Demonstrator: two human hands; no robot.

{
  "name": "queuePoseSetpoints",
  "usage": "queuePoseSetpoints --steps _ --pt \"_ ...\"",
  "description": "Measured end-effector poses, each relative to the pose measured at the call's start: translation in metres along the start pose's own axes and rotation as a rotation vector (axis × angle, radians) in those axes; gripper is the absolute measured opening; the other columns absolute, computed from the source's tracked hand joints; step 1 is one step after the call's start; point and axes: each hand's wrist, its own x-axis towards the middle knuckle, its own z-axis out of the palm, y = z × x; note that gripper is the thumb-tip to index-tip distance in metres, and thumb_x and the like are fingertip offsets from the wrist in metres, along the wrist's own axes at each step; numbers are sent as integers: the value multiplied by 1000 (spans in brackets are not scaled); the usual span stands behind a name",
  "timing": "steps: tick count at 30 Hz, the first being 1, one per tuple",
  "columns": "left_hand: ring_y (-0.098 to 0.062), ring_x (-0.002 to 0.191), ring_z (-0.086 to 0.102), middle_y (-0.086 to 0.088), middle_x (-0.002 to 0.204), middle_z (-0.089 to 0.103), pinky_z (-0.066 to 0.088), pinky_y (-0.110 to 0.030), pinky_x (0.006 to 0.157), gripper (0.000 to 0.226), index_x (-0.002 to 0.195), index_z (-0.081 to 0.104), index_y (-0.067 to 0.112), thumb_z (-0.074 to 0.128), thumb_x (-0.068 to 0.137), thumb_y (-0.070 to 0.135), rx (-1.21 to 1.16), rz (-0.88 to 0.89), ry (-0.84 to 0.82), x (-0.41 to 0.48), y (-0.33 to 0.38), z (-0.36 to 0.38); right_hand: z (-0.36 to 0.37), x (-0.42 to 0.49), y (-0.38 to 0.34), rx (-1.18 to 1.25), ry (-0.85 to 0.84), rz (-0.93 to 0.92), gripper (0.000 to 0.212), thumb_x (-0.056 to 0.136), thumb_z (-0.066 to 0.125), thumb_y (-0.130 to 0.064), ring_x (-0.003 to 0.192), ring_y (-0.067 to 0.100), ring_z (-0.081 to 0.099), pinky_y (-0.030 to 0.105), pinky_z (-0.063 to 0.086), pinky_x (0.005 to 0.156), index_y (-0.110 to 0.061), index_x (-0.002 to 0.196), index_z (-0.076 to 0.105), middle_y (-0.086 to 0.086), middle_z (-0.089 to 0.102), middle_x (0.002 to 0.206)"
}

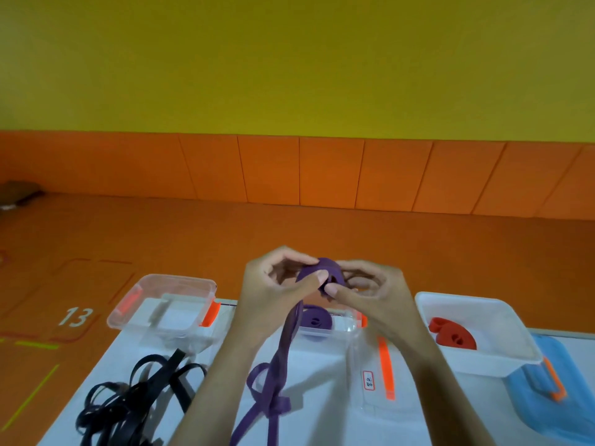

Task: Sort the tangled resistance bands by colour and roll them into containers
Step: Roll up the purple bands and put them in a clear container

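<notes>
Table (322, 397): white; it carries the containers in a row, probably one per colour.
Black bands (135, 400): an unsorted tangle lying before the left container (161, 304).
Purple band (322, 272): a part-rolled coil above the middle container (335, 331), which holds a purple roll (314, 320); its tail hangs to the table.
Left hand (277, 284), right hand (370, 291): both pinch the coil, thumbs keeping it tight.
Writing: "13" (74, 317) on the floor; the lid label (369, 380) is unreadable.
</notes>
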Motion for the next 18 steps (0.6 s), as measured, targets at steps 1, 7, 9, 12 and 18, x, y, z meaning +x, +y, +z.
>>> queuePoseSetpoints --steps 1,7,9,12,18 --pt "-16 87 76 4 92 81 61 -31 77 18 91 82 34 90 75 37 -14 -17 22 -2 -2 3 2 -2 1 30 13 9 32 77 93 -31 85 19 79 26 64 73 -32 107 83 0 82 97" --pt "-7 105 76 4 112 82 56 -16 83 24 107 86 28 87 83 24 -162 -101 33 -14 -12 11 21 -17 16 387 181 109 25 79 93 -18 89 35 80 35 66 75 -11 100 82 16 80 96" --pt "-8 105 76 3 114 81 56 -15 83 26 113 85 24 84 88 18 -153 -125 4 -17 -14 9 25 -21 20 333 193 141 20 81 91 -15 90 36 80 39 67 77 -14 98 81 13 80 95" --pt "-11 107 76 5 113 82 57 -17 86 25 115 84 21 80 93 9 -23 -106 -74 -20 -17 4 11 -23 18 66 54 156 21 82 91 -22 93 26 79 38 67 77 -24 102 82 1 81 100" --pt "-14 102 77 3 107 82 58 -19 85 27 109 81 26 88 86 15 -48 -52 -85 -22 -8 9 -15 -18 -7 62 -56 128 26 80 88 -28 86 26 81 29 65 70 -26 105 81 2 80 97"
